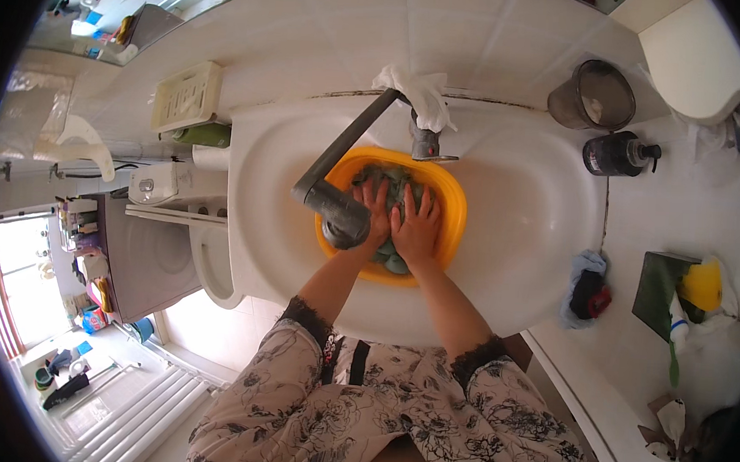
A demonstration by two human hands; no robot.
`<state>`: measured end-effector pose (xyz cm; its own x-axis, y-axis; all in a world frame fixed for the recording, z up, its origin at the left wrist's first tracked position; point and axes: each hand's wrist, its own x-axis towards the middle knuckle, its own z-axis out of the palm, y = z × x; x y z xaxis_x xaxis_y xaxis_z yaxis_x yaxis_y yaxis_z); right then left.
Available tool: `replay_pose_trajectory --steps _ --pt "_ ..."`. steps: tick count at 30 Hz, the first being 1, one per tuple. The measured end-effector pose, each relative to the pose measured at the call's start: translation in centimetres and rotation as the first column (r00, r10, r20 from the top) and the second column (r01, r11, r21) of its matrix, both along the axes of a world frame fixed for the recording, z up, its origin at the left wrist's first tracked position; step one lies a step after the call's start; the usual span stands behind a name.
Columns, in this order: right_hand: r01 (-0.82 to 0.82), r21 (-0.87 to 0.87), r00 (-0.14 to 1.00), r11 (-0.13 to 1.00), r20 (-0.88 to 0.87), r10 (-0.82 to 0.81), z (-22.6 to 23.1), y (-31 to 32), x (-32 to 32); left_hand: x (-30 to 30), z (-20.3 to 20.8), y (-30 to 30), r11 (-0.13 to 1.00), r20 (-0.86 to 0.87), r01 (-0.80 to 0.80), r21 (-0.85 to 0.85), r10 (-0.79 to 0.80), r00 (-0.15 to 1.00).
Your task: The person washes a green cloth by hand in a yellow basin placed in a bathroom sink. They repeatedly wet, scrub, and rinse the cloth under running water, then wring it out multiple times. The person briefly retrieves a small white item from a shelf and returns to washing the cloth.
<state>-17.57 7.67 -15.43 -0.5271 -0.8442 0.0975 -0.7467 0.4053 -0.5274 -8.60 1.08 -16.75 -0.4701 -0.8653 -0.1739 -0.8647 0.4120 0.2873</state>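
A yellow plastic basin (455, 204) sits in the white sink (528, 215), with a bunched grey-green cloth (397, 180) inside it. My left hand (377, 219) lies on the left part of the cloth, fingers stretched out, its outer edge partly hidden behind the grey faucet (328, 196). Just beside it, my right hand (417, 232) presses on the cloth with its fingers spread. Neither hand's fingers wrap around the cloth. The faucet's long arm reaches over the basin's left side.
White crumpled material (421, 94) hangs on the faucet base. On the right counter are a dark pump bottle (609, 153), a translucent dark bin (592, 96), small bunched cloths (587, 288) and a green box (664, 291). A cream basket (187, 97) stands at the left.
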Motion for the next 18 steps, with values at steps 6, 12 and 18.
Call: replay_pose_trajectory --steps 6,12,18 --pt "0.066 -0.007 0.997 0.998 -0.03 -0.066 -1.8 -2.0 -0.4 -1.2 0.0 -2.7 0.994 0.248 0.083 0.064 -0.096 0.964" --pt "-0.105 -0.054 0.993 0.993 0.047 0.108 -0.3 -4.0 -4.5 -3.0 3.8 -4.6 0.858 0.01 -0.247 0.45 0.272 0.962" --pt "-0.069 -0.266 0.847 0.962 0.493 0.197 9.0 -1.4 -6.6 -0.3 4.2 -2.5 0.518 -0.347 -0.1 0.849 0.692 0.633"
